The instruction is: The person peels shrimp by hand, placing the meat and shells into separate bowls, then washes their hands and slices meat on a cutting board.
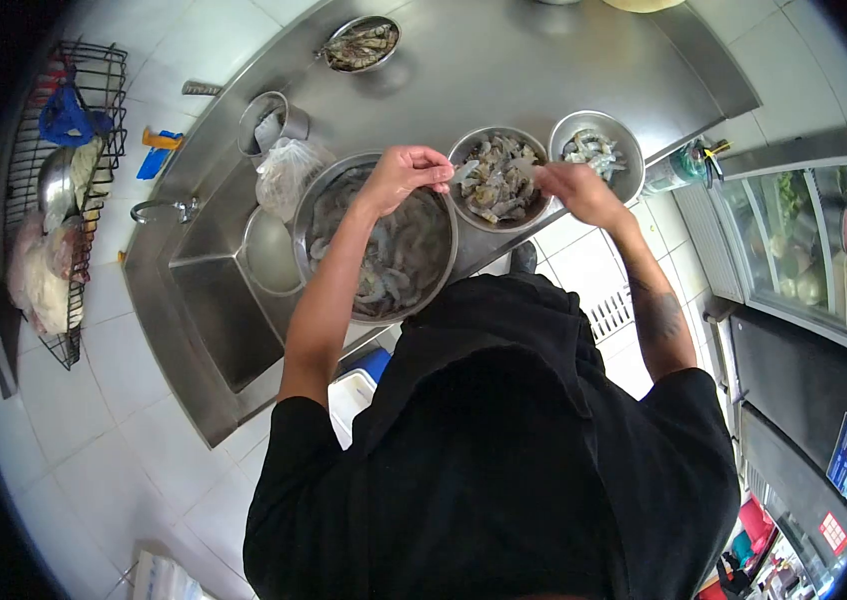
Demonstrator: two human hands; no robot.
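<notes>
My left hand (406,178) reaches over the large steel bowl (302,232) of grey raw shrimp in cloudy water (389,265). Its thumb and fingers pinch a small pale shrimp (465,171) at the rim of the middle bowl. The middle steel bowl (512,228) holds a heap of shrimp heads and shells (499,180). My right hand (584,192) is closed at that bowl's right side, with something pale and blurred at its fingertips that I cannot make out. Beside it, the right steel bowl (629,190) contains peeled shrimp (594,153).
A sink basin (229,325) with a tap (166,208) lies left, beside a bowl of cloudy liquid (274,255). A plastic bag (291,175) and a steel pot (289,122) stand behind. Another small bowl (362,45) sits at the back. A glass-door fridge (809,235) is right.
</notes>
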